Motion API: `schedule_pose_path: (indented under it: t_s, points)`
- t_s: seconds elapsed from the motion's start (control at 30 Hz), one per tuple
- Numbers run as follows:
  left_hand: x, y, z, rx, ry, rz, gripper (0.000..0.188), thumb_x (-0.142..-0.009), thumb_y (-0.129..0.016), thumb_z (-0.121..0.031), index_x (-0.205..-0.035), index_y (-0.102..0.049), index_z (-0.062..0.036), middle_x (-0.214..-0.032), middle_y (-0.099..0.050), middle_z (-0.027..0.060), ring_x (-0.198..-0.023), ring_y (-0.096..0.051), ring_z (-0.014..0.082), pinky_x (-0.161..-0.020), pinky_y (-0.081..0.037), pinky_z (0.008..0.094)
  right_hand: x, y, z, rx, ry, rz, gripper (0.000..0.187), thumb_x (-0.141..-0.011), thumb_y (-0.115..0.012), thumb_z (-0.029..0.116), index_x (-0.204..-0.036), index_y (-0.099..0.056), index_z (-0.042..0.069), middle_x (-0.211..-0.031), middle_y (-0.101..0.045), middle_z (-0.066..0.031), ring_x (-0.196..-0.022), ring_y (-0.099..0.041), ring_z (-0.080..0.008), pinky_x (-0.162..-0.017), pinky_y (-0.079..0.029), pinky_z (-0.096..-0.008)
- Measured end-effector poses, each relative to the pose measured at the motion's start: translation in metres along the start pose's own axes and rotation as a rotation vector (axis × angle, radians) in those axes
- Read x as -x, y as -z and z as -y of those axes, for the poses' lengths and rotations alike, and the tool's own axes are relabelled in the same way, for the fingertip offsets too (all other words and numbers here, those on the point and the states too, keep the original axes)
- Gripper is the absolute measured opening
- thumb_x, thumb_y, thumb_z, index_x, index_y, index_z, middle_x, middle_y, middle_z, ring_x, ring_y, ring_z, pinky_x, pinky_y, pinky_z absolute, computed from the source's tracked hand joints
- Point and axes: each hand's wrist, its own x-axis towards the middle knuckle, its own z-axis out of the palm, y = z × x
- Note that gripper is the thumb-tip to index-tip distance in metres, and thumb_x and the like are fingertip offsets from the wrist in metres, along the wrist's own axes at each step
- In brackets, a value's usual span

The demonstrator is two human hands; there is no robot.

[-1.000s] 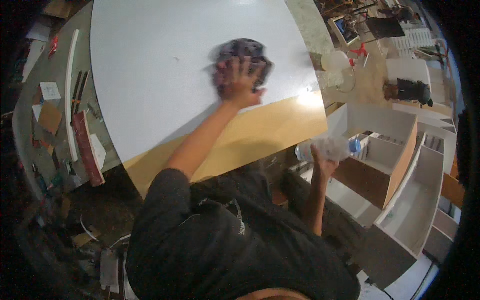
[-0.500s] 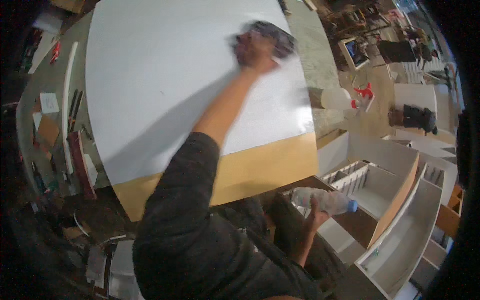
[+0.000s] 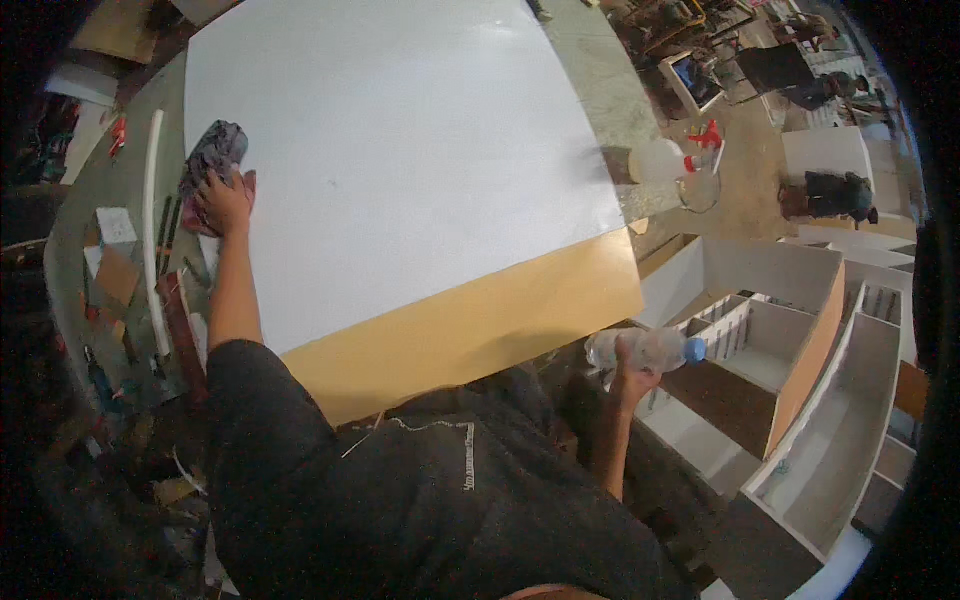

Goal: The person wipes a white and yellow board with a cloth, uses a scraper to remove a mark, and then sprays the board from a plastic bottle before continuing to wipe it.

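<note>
A large white panel [image 3: 400,150] lies before me, with a bare tan strip [image 3: 450,345] along its near side. At the panel's left edge, my left hand [image 3: 230,205] is closed over a crumpled dark, patterned cloth [image 3: 218,145] and presses it down. The cloth laps the edge there. Off the panel's near right corner, my right hand [image 3: 634,380] grips a clear plastic bottle [image 3: 662,350] with a blue cap. The bottle is held on its side, cap to the right, and its contents are hard to make out.
A pale jug [image 3: 655,160] with a red cap lies beyond the panel's right edge, near a red spray head [image 3: 706,135]. White open cabinet boxes [image 3: 830,430] fill the right. On the left, a long white strip [image 3: 152,220] lies among tools and scraps [image 3: 118,275].
My left hand has swept the cloth from the panel's far right across to its left edge. My right hand still holds the bottle, slightly higher in view.
</note>
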Motion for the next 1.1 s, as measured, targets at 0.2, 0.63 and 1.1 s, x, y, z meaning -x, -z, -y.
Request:
schedule_pose_path:
  t_s: [0.2,0.63,1.1]
  points:
    - [0.103,0.073,0.052,-0.023,-0.029,0.036,0.068,-0.089,-0.056,-0.062,-0.132,-0.059,-0.0082,-0.135,-0.055,0.0189,-0.129,-0.048,0.0387,-0.109,-0.026,0.0654,0.024,-0.012,-0.023,-0.039,0.102,0.096,0.044,-0.083,-0.078,0.001,-0.121,-0.056,0.000,-0.113,-0.064,-0.0104,-0.099,-0.063,-0.0198,-0.090,-0.052,-0.0343]
    - [0.249,0.149,-0.125,0.833,-0.691,0.434,0.110,-0.059,-0.081,-0.057,-0.154,-0.035,-0.0284,-0.157,-0.024,0.0221,-0.136,-0.027,0.0524,-0.111,-0.023,0.0665,0.073,0.008,-0.039,-0.046,0.077,0.044,0.052,-0.077,-0.081,-0.006,-0.123,-0.056,-0.002,-0.112,-0.064,-0.0097,-0.096,-0.063,-0.0212,-0.086,-0.056,-0.0371]
    - [0.233,0.124,-0.415,0.745,-0.694,0.310,0.085,-0.066,-0.078,-0.041,-0.142,-0.050,-0.0199,-0.140,-0.050,0.0147,-0.132,-0.041,0.0379,-0.114,-0.029,0.0513,0.028,0.080,-0.075,0.041,0.103,-0.341,0.054,-0.078,-0.086,0.012,-0.122,-0.057,0.000,-0.115,-0.062,-0.0095,-0.100,-0.061,-0.0211,-0.090,-0.050,-0.0378]
